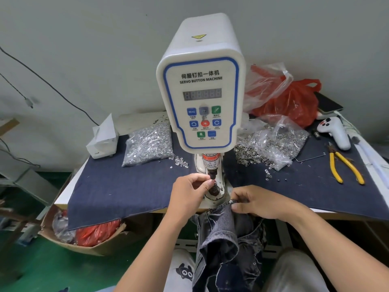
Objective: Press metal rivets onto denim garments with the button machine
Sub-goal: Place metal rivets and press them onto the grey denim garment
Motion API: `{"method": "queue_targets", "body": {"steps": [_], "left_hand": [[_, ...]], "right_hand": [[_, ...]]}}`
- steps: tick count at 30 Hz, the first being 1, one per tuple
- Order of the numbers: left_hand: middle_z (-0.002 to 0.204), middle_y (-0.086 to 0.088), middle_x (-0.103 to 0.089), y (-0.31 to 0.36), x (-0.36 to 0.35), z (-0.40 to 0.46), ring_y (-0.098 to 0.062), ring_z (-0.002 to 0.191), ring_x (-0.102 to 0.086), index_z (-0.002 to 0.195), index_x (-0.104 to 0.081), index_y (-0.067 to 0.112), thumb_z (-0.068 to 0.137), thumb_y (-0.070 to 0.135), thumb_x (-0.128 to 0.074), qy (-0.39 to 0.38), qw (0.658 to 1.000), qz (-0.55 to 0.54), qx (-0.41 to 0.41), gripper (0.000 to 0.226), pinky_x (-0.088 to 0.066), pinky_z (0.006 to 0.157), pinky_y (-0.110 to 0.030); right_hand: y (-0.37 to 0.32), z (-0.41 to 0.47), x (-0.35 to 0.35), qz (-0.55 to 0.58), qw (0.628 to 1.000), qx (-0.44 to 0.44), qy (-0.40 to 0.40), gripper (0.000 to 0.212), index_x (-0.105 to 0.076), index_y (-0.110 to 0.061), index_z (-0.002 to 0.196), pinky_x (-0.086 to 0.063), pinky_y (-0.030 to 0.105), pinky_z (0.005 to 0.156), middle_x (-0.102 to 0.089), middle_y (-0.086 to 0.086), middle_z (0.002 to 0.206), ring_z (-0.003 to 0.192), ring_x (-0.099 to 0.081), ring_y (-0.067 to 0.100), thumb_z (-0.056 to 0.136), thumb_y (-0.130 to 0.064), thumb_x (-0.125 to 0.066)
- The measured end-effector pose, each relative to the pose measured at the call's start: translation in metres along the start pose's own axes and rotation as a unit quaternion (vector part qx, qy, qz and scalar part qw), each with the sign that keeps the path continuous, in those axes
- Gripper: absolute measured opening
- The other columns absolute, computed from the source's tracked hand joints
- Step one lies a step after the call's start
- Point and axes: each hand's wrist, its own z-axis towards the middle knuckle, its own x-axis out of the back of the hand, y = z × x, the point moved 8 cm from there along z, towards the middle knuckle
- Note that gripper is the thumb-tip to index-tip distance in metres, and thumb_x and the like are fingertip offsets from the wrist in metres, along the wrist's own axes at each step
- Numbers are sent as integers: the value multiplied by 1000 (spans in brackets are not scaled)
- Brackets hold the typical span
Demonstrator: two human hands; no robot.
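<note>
The white servo button machine [201, 85] stands at the middle of the table, its press head [212, 174] pointing down over the lower die [214, 189]. My left hand [190, 191] pinches a small metal rivet part [213, 182] right between the press head and the die. My right hand [255, 202] grips the edge of a dark denim garment [225, 234] at the table's front, just right of the die. A set rivet [231, 201] shows on the denim edge beside my fingers. The garment hangs down between my knees.
A bag of silver rivet caps [148, 144] lies left of the machine; a torn bag of ring parts [271, 146] lies right. Yellow-handled pliers [345, 168], a white handheld device [334, 131], a phone and red plastic bags [292, 102] sit at right. A cardboard box [88, 239] stands below left.
</note>
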Motion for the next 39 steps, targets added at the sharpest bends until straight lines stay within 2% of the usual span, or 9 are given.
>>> {"method": "queue_targets", "body": {"steps": [2,6,11,18,22,28,32,35,39], "left_hand": [[76,16,-77,1,1,0,-4,66,-68,84,-77,37,93,23,-81,-8,1000,3,6,17,-63,68,-33],[69,20,-74,11,5,1,-2,64,-69,81,-73,36,93,22,-81,-9,998,62,-13,20,-50,62,-10],[77,15,-73,27,4,4,8,66,-65,98,-82,18,94,22,-81,-14,986,163,-42,6,-45,63,-3],[97,5,-82,38,2,2,-6,87,-74,107,-84,17,96,23,-79,-7,970,230,-74,14,-55,80,-18],[86,20,-75,32,15,-19,1,86,-70,98,-78,26,99,22,-75,56,987,112,-96,5,-50,73,-9],[111,20,-65,-8,-23,-62,-4,110,-59,115,-69,35,96,42,-74,-194,966,136,-104,22,-50,94,-28],[108,17,-59,-4,-15,-68,-11,108,-50,100,-62,42,90,49,-79,-209,969,84,-104,21,-43,92,-24],[113,13,-61,7,-6,-70,-14,109,-55,93,-66,39,87,45,-82,-197,975,-7,-98,19,-44,93,-26],[106,-8,-65,18,2,-67,-21,90,-60,92,-68,27,88,39,-81,-202,971,-106,-73,18,-48,84,-41]], "right_hand": [[0,0,0,0,1000,0,0,21,-58,-16,82,-33,13,57,-49,-19,61,58,-41,0,98,-22,-69],[-1,-2,0,1,1000,-2,-2,21,-58,-17,81,-34,12,57,-50,-19,60,57,-41,0,98,-22,-69],[-1,-2,1,1,1000,-4,-3,21,-57,-17,81,-34,12,57,-49,-19,59,57,-40,-2,99,-21,-68],[-1,-2,0,0,1000,-3,-4,22,-57,-19,79,-33,14,57,-49,-20,60,57,-40,-1,99,-21,-68],[-2,-5,0,20,1000,7,-7,17,-63,-19,83,-34,10,58,-51,-20,62,58,-42,-3,97,-20,-70],[-17,-14,-3,-2,999,41,-34,18,-71,-32,90,-37,13,66,-58,-25,78,67,-47,-1,95,-16,-72],[-38,-24,-12,48,993,81,-71,2,-71,-21,97,-40,30,77,-64,2,96,84,-52,16,95,-20,-70],[-51,-31,-11,129,985,83,-72,11,-66,-18,85,-35,32,75,-56,4,85,82,-48,16,84,-28,-67],[-57,-30,-9,-32,995,81,-56,33,-57,-13,79,-34,30,70,-51,-8,78,75,-46,6,92,-39,-72]]}}
